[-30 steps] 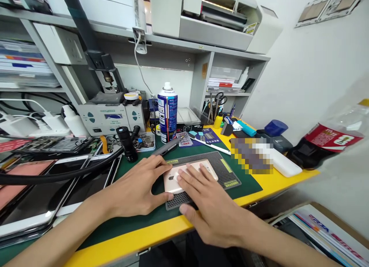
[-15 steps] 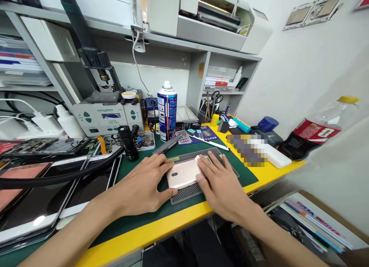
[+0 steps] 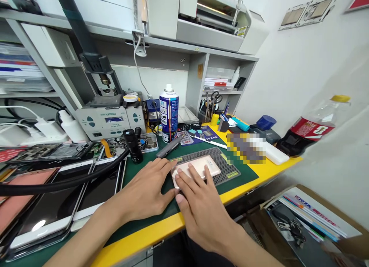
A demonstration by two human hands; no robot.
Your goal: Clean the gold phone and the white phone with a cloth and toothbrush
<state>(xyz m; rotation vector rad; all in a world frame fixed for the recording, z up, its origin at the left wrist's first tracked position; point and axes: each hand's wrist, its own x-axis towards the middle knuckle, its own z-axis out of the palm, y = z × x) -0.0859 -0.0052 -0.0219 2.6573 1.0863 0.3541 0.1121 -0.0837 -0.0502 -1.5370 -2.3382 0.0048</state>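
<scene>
A pale pink smartphone point(image 3: 211, 165) lies back up on a grey mesh pad point(image 3: 227, 171) over a green mat point(image 3: 245, 178). My left hand point(image 3: 145, 188) grips the phone's left end, thumb at the near corner and fingers at the far one. Across the phone's left half stretches my right hand point(image 3: 198, 199), fingers pressed down on its back. A small white wipe point(image 3: 175, 174) peeks out at its fingertips, mostly hidden beneath them. Just beyond the left hand rests a grey pen-like tool point(image 3: 170, 146).
A blue spray can point(image 3: 169, 115) and a black flashlight point(image 3: 133, 146) stand behind the hands. Tablets point(image 3: 54, 205) and a black hose point(image 3: 72, 184) lie at left. A cola bottle point(image 3: 311, 126) leans at right. Below the yellow table edge point(image 3: 138, 242) sits an open box point(image 3: 319, 221).
My right hand has slid left along the phone's back with the white wipe, uncovering the phone's right end. My left hand keeps hold of the left end.
</scene>
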